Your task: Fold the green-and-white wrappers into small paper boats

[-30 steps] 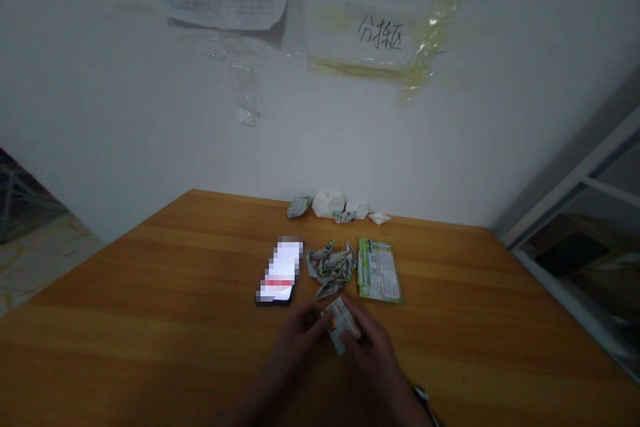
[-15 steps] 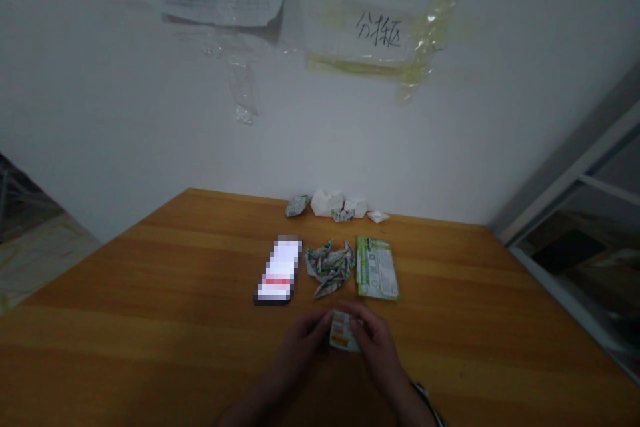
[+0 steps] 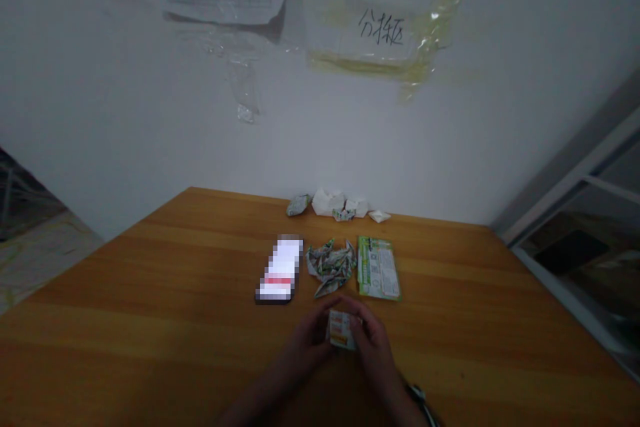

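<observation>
A small folded piece of printed paper [image 3: 341, 331], pale with reddish and orange print, is held low over the near part of the table. My right hand [image 3: 371, 340] grips its right side, the thumb lying on its face. My left hand [image 3: 309, 335] is curled at its left edge, thumb near the lower left corner and fingers behind the upper edge. Just beyond my hands lies a folded paper figure [image 3: 331, 267] with pointed ends, made of printed paper. To its right is a flat green-and-white printed packet or stack of sheets [image 3: 379, 268].
A phone [image 3: 280, 269] with a lit, blurred screen lies left of the folded figure. Along the wall sit several small folded papers, among them a white one [image 3: 328, 202] and a printed one [image 3: 298, 205]. Taped sheets hang on the wall [image 3: 320, 127]. The wooden table [image 3: 165, 280] extends to both sides.
My left thumb has slid from the paper's upper left down toward its lower left corner. My fingers have risen slightly around the top edge. The things on the table have stayed in place.
</observation>
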Demonstrator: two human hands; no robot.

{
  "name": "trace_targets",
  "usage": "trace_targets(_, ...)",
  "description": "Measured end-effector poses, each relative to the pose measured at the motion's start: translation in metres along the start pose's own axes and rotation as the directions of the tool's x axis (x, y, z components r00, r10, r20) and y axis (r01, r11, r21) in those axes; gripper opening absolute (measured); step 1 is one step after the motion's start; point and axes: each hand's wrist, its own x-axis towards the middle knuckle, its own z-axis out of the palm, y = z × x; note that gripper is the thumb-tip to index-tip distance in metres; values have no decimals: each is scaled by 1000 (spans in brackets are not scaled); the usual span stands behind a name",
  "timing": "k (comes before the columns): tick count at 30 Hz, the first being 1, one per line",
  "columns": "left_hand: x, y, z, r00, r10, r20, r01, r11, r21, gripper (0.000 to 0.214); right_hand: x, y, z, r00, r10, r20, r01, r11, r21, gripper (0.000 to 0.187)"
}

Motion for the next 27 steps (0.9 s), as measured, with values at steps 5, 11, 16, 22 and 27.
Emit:
trace_targets(5,2,5,-5,993,18,-113,-10,997,75,18,-2,-13,0,970,-199,139,221,961,-168,39)
trace_targets(11,2,5,-5,963,17,-271,6,997,83,25,-5,-20,0,841,-511,179,510,639,-575,35)
trace_targets(16,-1,2,1,962,-46,-269,44,999,-16,33,-6,-20,-5,742,-610,276,585,390,-711,27)
trace_targets(22,-1,-7,3,981,-113,-156,88,983,-160,40,-7,-22,2,859,-503,99,437,617,-655,15)
trace_targets(27,1,-15,7,991,-103,-81,78,960,-270,47,-3,-20,5,960,-271,-75,208,864,-458,25)
